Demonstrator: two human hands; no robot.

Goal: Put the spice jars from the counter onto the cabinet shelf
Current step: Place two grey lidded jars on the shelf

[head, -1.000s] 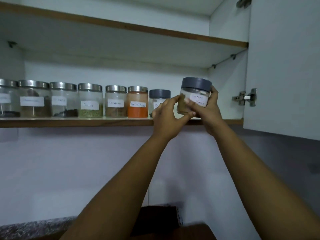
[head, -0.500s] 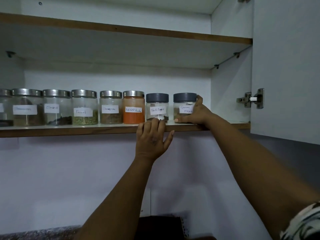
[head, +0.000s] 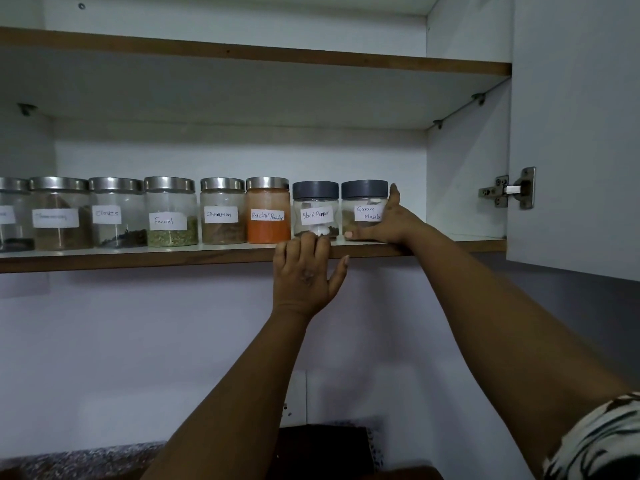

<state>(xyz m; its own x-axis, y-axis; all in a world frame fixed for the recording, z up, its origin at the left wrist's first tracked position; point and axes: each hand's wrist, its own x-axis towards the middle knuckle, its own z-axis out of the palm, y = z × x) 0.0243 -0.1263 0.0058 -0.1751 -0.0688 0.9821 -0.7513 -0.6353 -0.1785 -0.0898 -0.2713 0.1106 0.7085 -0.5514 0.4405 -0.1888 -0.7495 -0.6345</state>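
Nearest the camera, a patterned sleeve (head: 599, 441) at lower right and a strip of speckled tabletop (head: 79, 460) along the bottom edge. Farther up, left hand (head: 304, 271) raised to the front edge of the cabinet shelf (head: 138, 259), fingers bent over the lip, thumb spread to the right, nothing held. Just beyond, right hand (head: 389, 220) wrapped around the right side of the Garam Masala jar (head: 363, 209), thumb lying along its base, fingers reaching up to the grey lid; jar standing upright on the shelf at the right end of the row. Immediately left of it, the grey-lidded Black Pepper jar (head: 315, 209), then steel-lidded jars: Red Chilli Powder jar (head: 268, 209), Cinnamon jar (head: 222, 211), Fennel jar (head: 170, 211), Cloves jar (head: 117, 213), and further ones with unreadable labels. At far right, the open cabinet door (head: 575, 133) with its metal hinge (head: 509, 190).
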